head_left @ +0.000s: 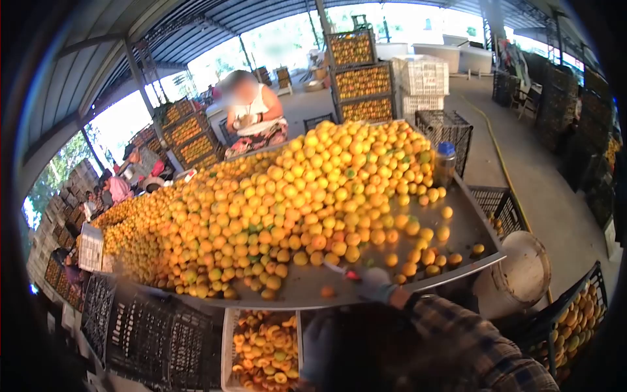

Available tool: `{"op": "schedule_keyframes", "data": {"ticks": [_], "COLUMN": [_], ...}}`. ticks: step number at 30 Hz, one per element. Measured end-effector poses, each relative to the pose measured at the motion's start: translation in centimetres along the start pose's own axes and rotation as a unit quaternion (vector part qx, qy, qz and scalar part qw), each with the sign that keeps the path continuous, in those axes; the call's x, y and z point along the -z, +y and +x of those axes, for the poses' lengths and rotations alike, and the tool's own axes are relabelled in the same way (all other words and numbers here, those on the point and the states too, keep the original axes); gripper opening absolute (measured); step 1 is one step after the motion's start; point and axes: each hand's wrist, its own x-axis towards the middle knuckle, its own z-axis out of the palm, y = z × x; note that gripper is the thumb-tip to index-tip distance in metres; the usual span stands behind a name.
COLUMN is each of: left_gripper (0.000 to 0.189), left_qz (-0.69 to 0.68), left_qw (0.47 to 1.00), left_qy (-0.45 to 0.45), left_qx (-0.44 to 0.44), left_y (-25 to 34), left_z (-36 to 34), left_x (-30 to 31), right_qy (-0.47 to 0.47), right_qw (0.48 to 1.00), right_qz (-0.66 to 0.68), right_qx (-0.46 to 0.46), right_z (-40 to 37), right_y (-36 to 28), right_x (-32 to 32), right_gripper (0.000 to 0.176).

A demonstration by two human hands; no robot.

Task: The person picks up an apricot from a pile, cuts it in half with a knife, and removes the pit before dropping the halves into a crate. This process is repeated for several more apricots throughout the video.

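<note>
A big heap of yellow-orange fruit (287, 196) covers a metal table (307, 291). My right hand (377, 285), gloved and in a plaid sleeve, rests on the table's near edge. It is closed around a small red-and-white tool (341, 270) that points at the loose fruit. My left hand (318, 345), in a bluish glove, hangs lower, beside a white crate (228, 346) of cut fruit pieces below the table edge. What its fingers hold is hidden.
A person (253, 108) sits at the far side. Full crates (361, 80) are stacked behind, with white crates (424, 78) beside them. A blue-lidded jar (445, 162), a white bucket (519, 271), a fruit crate (575, 320) and black crates (157, 340) surround me.
</note>
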Motion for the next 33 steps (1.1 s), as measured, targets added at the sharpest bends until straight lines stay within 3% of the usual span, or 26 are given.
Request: {"op": "schedule_keyframes", "data": {"ticks": [3,4,5,6,7,9,10,12,16,17,18,19,21,22,24,26,29,33], "left_gripper": [0.027,0.027,0.027,0.026,0.026,0.029,0.029,0.036,0.037,0.037,0.037,0.037,0.037,0.037,0.039,0.039,0.038,0.036], "left_qz": [0.204,0.204,0.264,0.318,0.312,0.344,0.343,0.524,0.535,0.237,-0.082,-0.062,-0.365,-0.352,-0.468,-0.466,-0.452,-0.402], "left_qw": [0.969,0.969,0.938,0.895,0.895,0.926,0.925,0.837,0.837,0.962,0.983,0.983,0.880,0.881,0.805,0.796,0.794,0.821], "left_qy": [0.035,0.036,0.046,0.054,0.050,-0.104,-0.110,-0.159,-0.116,-0.117,-0.104,-0.109,-0.245,-0.247,-0.267,-0.276,-0.283,-0.292], "left_qx": [-0.135,-0.134,-0.222,-0.309,-0.314,-0.118,-0.123,0.011,0.003,0.063,0.124,0.135,0.182,0.198,0.247,0.269,0.293,0.281], "left_y": [-2.8,-3.2,-3.3,-3.4,-3.5,-3.9,-4.1,-4.4,-5.2,-5.1,-5.1,-3.8,1.5,3.0,4.6,3.9,2.8,2.3], "left_z": [5.2,6.7,8.3,9.8,11.2,13.4,14.1,15.1,15.2,15.1,14.8,13.3,8.6,6.3,2.6,0.8,-1.0,-3.1], "left_x": [3.1,3.4,3.4,3.1,2.6,1.4,0.6,-0.9,-1.6,-1.6,-1.5,-1.8,-4.8,-6.3,-9.4,-11.2,-13.3,-15.7], "right_qy": [0.128,0.104,0.082,0.114,0.147,0.120,0.097,0.068,0.116,0.121,0.102,0.081,0.090,0.067,0.055,0.064,0.024,0.058], "right_qw": [0.983,0.989,0.992,0.988,0.980,0.988,0.986,0.967,0.954,0.949,0.947,0.942,0.933,0.915,0.890,0.769,0.732,0.683], "right_qz": [0.067,0.030,-0.009,0.034,0.076,0.092,0.100,0.147,0.186,0.199,0.226,0.256,0.327,0.381,0.437,0.626,0.664,0.710], "right_qx": [0.112,0.104,0.097,0.103,0.108,-0.023,-0.093,-0.195,-0.206,-0.212,-0.205,-0.200,-0.124,-0.114,-0.117,-0.114,-0.153,-0.159], "right_z": [-6.0,-8.8,-11.4,-13.6,-16.2,-21.2,-23.2,-26.2,-27.7,-27.2,-26.8,-26.8,-26.4,-26.1,-26.3,-26.2,-27.6,-29.5], "right_y": [-2.3,-2.5,-2.0,-0.8,0.4,1.3,1.2,0.1,-1.0,-1.1,-1.2,-1.4,-0.1,0.4,0.5,-0.4,-0.1,1.1], "right_x": [7.2,9.4,10.8,10.8,10.4,9.6,9.3,9.4,9.0,9.6,10.1,10.4,9.3,8.9,8.3,8.4,10.0,9.6], "right_gripper": [0.031,0.033,0.035,0.036,0.038,0.038,0.039,0.040,0.031,0.031,0.031,0.032,0.031,0.032,0.032,0.034,0.031,0.035]}}
